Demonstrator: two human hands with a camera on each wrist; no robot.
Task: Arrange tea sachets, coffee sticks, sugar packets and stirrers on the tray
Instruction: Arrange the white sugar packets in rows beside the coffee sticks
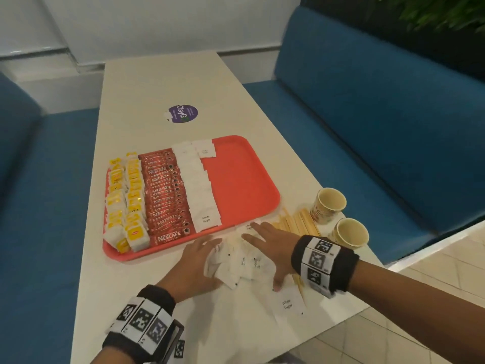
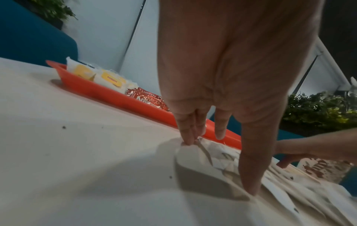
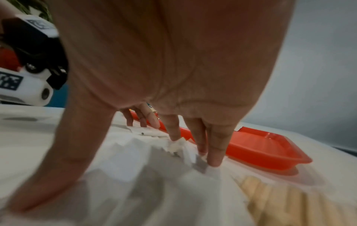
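Both hands corral loose sugar packets (image 1: 242,261) at the red tray's (image 1: 244,164) near edge.
Left hand (image 1: 195,264) and right hand (image 1: 270,248) press flat, fingers straight; the tray's right half lies bare beside Nescafé sticks (image 1: 165,195); packets read "White Sugar", apparently.

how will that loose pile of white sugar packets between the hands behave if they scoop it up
The sugar packets look thin and creased, so they probably flex and feel light. They lie overlapped at odd angles, so some may slide out as the left hand and right hand press inward. One packet lies apart near the table edge and would likely be missed.
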